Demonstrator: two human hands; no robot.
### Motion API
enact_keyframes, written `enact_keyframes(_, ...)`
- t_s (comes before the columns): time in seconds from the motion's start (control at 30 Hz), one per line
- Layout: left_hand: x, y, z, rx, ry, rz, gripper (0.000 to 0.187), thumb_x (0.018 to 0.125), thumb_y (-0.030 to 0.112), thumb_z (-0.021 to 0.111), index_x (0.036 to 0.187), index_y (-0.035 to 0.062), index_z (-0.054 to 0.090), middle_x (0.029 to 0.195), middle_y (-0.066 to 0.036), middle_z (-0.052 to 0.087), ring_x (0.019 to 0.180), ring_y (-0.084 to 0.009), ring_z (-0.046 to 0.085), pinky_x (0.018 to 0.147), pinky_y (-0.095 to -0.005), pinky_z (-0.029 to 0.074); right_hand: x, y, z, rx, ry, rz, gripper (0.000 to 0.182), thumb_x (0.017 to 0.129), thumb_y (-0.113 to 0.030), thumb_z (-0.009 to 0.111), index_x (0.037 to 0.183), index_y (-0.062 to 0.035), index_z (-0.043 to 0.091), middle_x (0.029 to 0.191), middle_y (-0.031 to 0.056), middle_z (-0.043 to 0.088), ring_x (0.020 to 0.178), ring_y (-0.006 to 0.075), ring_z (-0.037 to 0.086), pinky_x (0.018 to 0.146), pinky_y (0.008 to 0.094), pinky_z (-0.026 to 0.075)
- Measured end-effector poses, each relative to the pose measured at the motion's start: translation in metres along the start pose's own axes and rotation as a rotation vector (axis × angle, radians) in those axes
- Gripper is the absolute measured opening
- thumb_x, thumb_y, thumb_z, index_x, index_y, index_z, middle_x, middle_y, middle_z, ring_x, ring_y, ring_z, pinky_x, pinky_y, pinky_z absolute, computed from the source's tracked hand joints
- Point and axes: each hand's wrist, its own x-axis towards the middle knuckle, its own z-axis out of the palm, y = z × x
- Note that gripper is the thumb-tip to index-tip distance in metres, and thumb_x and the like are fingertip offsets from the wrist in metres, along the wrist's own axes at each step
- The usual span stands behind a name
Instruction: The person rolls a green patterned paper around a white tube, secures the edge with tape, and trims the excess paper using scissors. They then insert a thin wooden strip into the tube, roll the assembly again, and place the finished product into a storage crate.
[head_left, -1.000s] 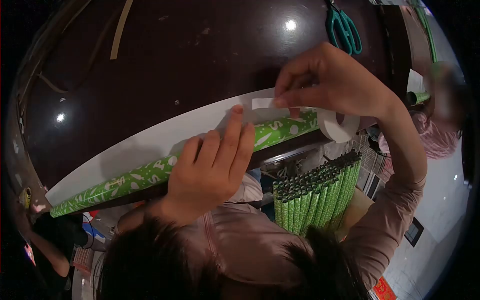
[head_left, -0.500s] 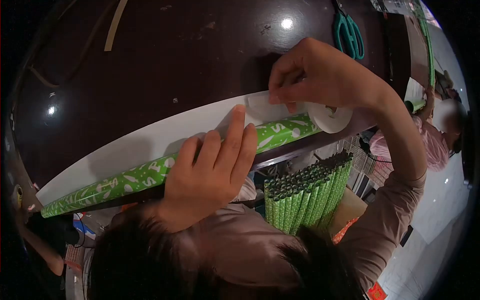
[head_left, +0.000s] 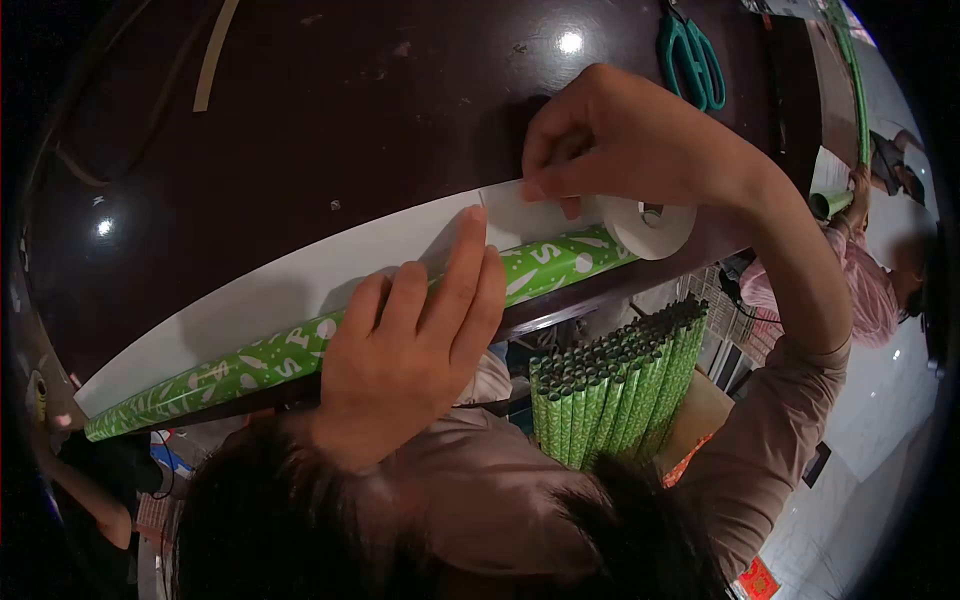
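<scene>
A person's left hand presses flat on one rolled sheet of green patterned paper at the near edge of a dark table, while the right hand, at one o'clock from it, pinches a strip pulled from one roll of white tape onto the paper's white flap. If the left hand's pressure eases, the roll would likely spring loose; tape laid crooked could wrinkle. One pair of teal scissors lies at twelve o'clock; a bundle of many finished green rolls, too many to count, stands below.
</scene>
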Motion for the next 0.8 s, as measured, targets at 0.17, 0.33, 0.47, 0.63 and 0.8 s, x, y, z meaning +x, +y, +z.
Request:
enact_keyframes(0.17, 0.001, 0.0, 0.001, -0.023, -0.005, 0.007, 0.026, 0.087, 0.017, 0.056, 0.11, 0.0051, 0.061, 0.13, -0.007, 0.061, 0.078, -0.0183, 0.055, 0.067, -0.0286, 0.045, -0.001, 0.003, 0.003, 0.004, 0.029, -0.054, 0.012, 0.084, -0.01, 0.069, 0.087, 0.0018, 0.07, 0.067, 0.0064, 0.068, 0.063, 0.0105, 0.065, 0.062, 0.0257, 0.05)
enact_keyframes(0.33, 0.001, 0.0, -0.002, -0.043, -0.047, -0.012, 0.026, 0.088, 0.017, 0.055, 0.11, 0.0049, 0.06, 0.132, -0.007, 0.059, 0.079, -0.0191, 0.053, 0.068, -0.0304, 0.044, -0.002, 0.001, 0.005, 0.003, 0.041, -0.034, 0.011, 0.083, -0.008, 0.069, 0.083, 0.0029, 0.068, 0.068, 0.0073, 0.068, 0.064, 0.0099, 0.065, 0.063, 0.0261, 0.051)
enact_keyframes(0.47, 0.002, -0.001, -0.002, -0.068, -0.057, -0.015, 0.028, 0.086, 0.018, 0.055, 0.111, 0.0048, 0.059, 0.133, -0.008, 0.058, 0.081, -0.02, 0.052, 0.07, -0.0319, 0.044, -0.011, -0.002, 0.019, -0.127, 0.179, -0.091, 0.015, 0.081, -0.01, 0.071, 0.081, 0.0029, 0.066, 0.069, 0.0096, 0.067, 0.065, 0.0153, 0.067, 0.063, 0.0286, 0.052)
enact_keyframes(0.63, 0.003, -0.003, -0.004, -0.072, -0.07, 0.009, 0.032, 0.083, 0.018, 0.055, 0.112, 0.0051, 0.058, 0.132, -0.009, 0.058, 0.082, -0.0205, 0.052, 0.071, -0.0319, 0.044, -0.018, -0.007, 0.027, -0.412, 0.329, -0.157, 0.016, 0.075, -0.011, 0.072, 0.083, 0.001, 0.065, 0.073, 0.0154, 0.067, 0.071, 0.0302, 0.068, 0.065, 0.0365, 0.053)
enact_keyframes(0.8, 0.003, -0.002, 0.0, -0.099, -0.014, -0.001, 0.033, 0.082, 0.017, 0.056, 0.112, 0.0052, 0.058, 0.132, -0.009, 0.058, 0.083, -0.0206, 0.052, 0.072, -0.0315, 0.044, -0.014, -0.009, 0.022, -0.434, 0.278, -0.089, 0.01, 0.077, -0.009, 0.066, 0.083, -0.0002, 0.066, 0.072, 0.0138, 0.067, 0.069, 0.029, 0.067, 0.064, 0.0369, 0.053)
